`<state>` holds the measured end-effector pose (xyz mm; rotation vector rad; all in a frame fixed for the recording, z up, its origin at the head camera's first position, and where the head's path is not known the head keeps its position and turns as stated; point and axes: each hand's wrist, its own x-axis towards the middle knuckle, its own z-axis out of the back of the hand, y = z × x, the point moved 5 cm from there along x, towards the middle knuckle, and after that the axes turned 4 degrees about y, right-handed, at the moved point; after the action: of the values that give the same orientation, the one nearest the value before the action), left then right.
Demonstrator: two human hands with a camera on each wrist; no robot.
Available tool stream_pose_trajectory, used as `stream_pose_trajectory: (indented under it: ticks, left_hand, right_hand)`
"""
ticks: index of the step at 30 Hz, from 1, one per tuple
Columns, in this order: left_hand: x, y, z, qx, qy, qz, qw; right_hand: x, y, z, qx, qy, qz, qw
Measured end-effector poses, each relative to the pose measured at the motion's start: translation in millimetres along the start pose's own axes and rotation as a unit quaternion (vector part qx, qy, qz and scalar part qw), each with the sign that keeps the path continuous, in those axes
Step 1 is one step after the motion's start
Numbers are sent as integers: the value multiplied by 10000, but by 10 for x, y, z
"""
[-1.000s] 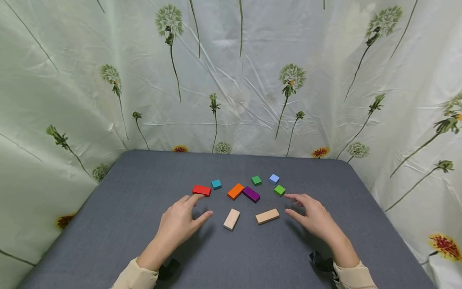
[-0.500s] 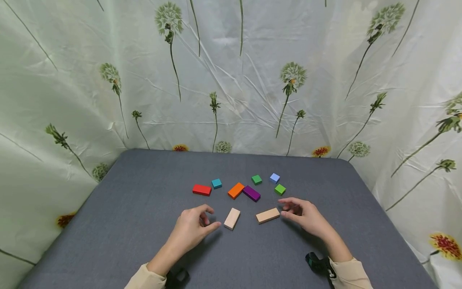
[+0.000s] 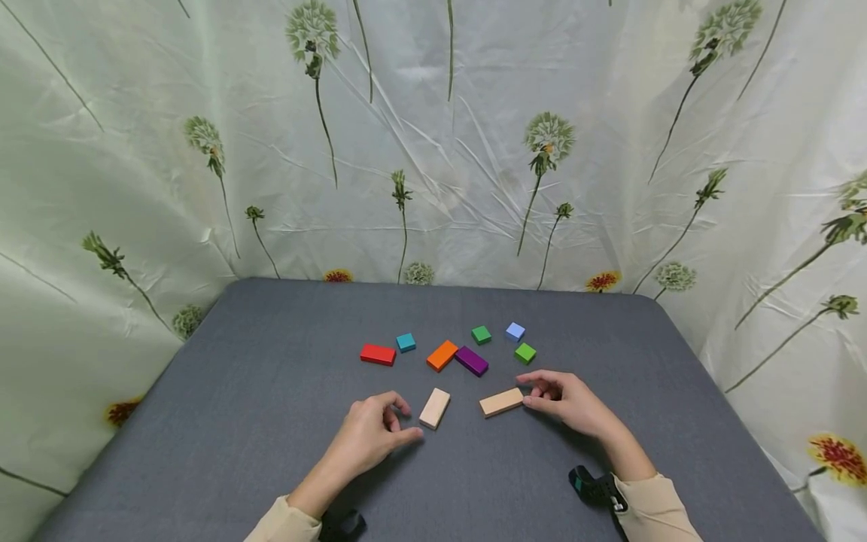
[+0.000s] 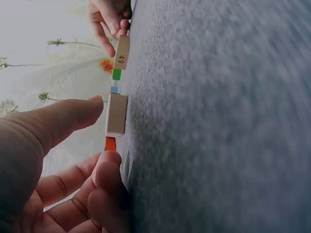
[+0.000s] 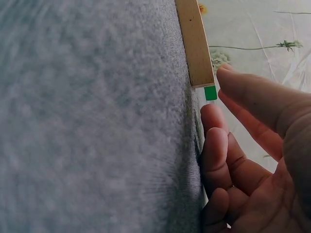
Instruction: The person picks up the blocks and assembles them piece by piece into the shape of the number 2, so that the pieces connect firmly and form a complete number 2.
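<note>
In the head view a plain wooden block (image 3: 435, 409) lies slantwise on the grey table. Just left of it is my left hand (image 3: 369, 433), thumb and forefinger spread apart and holding nothing; the left wrist view shows a gap between thumb and block. A second plain wooden block (image 3: 501, 403) lies to the right, with "49" visible on one side in the left wrist view. My right hand (image 3: 569, 405) is at that block's right end, thumb and forefinger parted. Its thumb tip is very near the block's end; whether it touches I cannot tell. The other fingers curl loosely.
Behind the plain blocks lie a red block (image 3: 378, 354), a teal block (image 3: 406, 342), an orange block (image 3: 442, 355) touching a purple block (image 3: 471, 360), a dark green block (image 3: 481, 335), a light blue block (image 3: 515, 331) and a light green block (image 3: 524, 353). A floral curtain (image 3: 460, 165) hangs behind.
My left hand has come right and nearer from the red block to beside the left plain block. My right hand has shifted left to the other plain block's end. The blocks stay put.
</note>
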<state>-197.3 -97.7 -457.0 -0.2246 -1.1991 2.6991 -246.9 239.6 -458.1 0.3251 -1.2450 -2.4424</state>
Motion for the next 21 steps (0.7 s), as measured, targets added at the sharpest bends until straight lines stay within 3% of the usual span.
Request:
stream_pose_trajectory:
  ticks: [21]
  left_hand:
    - [48,-52,-97,836,-113,442,9955]
  right_hand:
    - [7,36,-42,-31,258,-101,9996]
